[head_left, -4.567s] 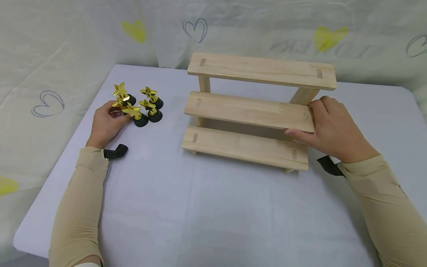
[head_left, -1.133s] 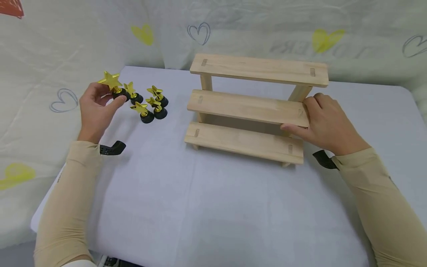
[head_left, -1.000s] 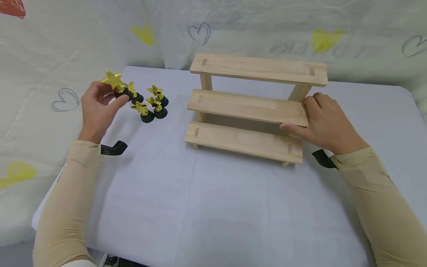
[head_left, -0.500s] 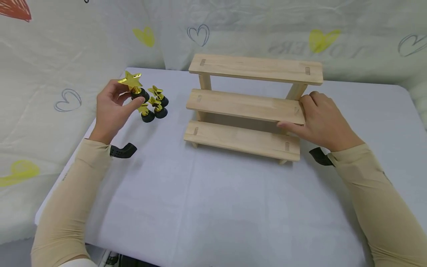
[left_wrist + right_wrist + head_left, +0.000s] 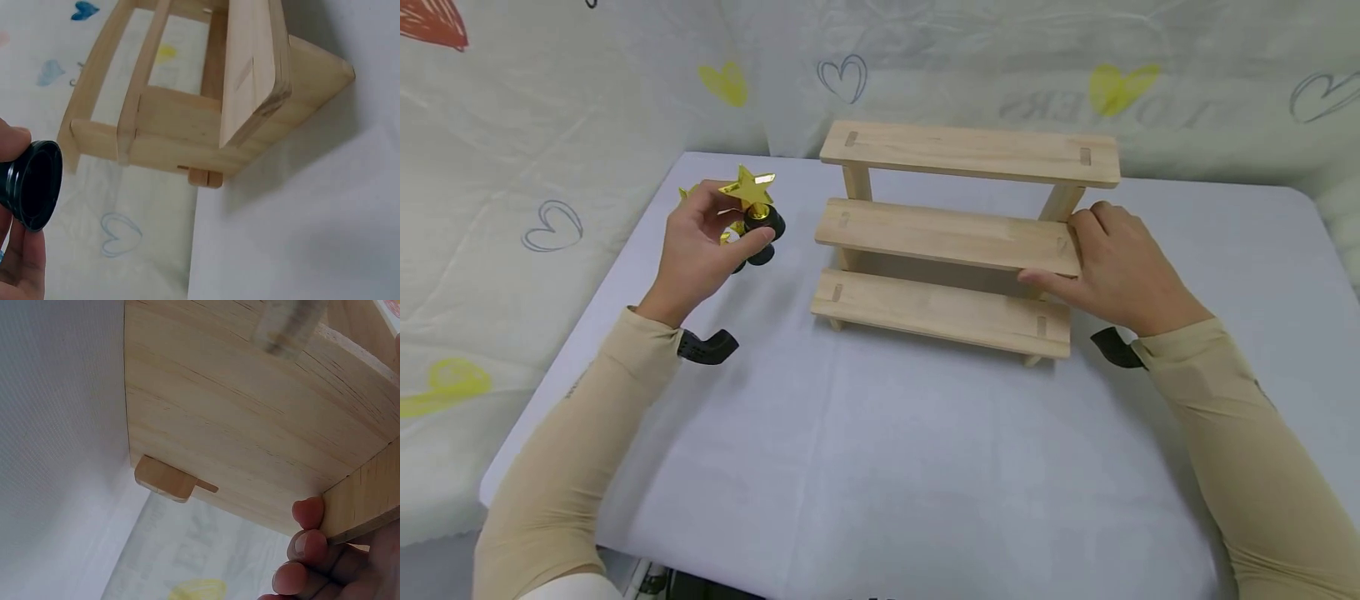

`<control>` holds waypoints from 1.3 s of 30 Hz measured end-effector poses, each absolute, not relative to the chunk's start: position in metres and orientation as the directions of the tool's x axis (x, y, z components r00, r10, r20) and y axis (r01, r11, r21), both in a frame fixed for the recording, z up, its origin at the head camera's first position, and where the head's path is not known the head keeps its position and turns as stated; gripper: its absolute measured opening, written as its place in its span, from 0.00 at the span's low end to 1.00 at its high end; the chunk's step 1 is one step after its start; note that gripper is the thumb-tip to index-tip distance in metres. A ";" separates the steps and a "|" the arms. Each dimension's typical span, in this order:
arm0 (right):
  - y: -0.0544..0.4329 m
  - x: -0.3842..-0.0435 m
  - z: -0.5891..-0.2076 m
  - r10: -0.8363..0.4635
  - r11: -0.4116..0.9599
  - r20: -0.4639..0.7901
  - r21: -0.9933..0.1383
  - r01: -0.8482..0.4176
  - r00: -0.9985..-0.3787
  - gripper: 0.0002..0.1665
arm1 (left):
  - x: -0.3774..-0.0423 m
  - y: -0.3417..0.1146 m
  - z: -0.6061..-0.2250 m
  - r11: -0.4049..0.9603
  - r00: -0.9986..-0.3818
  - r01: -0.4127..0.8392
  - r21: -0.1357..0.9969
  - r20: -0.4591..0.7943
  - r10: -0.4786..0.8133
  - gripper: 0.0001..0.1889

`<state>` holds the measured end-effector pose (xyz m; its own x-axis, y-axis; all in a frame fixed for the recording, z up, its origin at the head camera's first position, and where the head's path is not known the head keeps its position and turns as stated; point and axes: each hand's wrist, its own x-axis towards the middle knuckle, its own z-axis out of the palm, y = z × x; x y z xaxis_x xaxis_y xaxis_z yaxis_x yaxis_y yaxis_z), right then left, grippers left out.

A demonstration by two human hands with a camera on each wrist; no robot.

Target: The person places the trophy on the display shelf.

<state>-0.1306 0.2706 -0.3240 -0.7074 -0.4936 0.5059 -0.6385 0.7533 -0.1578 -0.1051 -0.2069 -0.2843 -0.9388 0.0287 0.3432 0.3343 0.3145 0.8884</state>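
My left hand [image 5: 703, 250] pinches a small star trophy [image 5: 751, 190], gold on top with a black round base, raised above the table. In the left wrist view the hollow underside of the trophy's black base [image 5: 41, 186] faces the camera. Behind and below that hand, other star trophies [image 5: 762, 255] stand on the table, mostly hidden by it. A three-tier wooden shelf [image 5: 940, 233] stands to the right of them. My right hand [image 5: 1123, 271] grips the right end of its middle board, thumb at the front edge; in the right wrist view, curled fingertips [image 5: 309, 545] show by the board's end.
The white table [image 5: 880, 467] carries the shelf and the trophies. Behind it hangs a pale cloth backdrop [image 5: 940, 58] with drawn hearts. Black camera mounts [image 5: 709, 347] stick out from both wrists. The table's left edge lies beyond my left forearm.
My left hand took hold of one star trophy from the group, lifted it and carried it rightward past the others. My right hand keeps its grip on the middle board.
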 end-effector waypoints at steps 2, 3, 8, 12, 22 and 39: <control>0.270 -0.131 -0.324 -0.490 0.755 0.506 -0.161 -0.636 -0.709 0.64 | -0.105 -0.201 -0.285 0.312 -0.936 0.347 0.884 0.348 0.057 0.22; 0.269 -0.131 -0.324 -0.488 0.755 0.506 -0.163 -0.635 -0.711 0.64 | -0.104 -0.198 -0.285 0.306 -0.935 0.350 0.885 0.347 0.068 0.22; 0.267 -0.132 -0.323 -0.488 0.754 0.507 -0.164 -0.636 -0.710 0.64 | -0.102 -0.184 -0.287 0.292 -0.940 0.342 0.893 0.321 0.119 0.23; 0.267 -0.132 -0.323 -0.487 0.752 0.503 -0.174 -0.636 -0.714 0.61 | -0.101 -0.172 -0.289 0.285 -0.936 0.348 0.893 0.311 0.167 0.24; 0.268 -0.133 -0.323 -0.481 0.754 0.510 -0.174 -0.633 -0.713 0.59 | -0.097 -0.138 -0.296 0.234 -0.911 0.376 0.896 0.311 0.272 0.25; 0.263 -0.128 -0.320 -0.458 0.780 0.471 -0.194 -0.595 -0.754 0.61 | -0.087 -0.086 -0.319 0.202 -0.836 0.445 0.872 0.324 0.443 0.27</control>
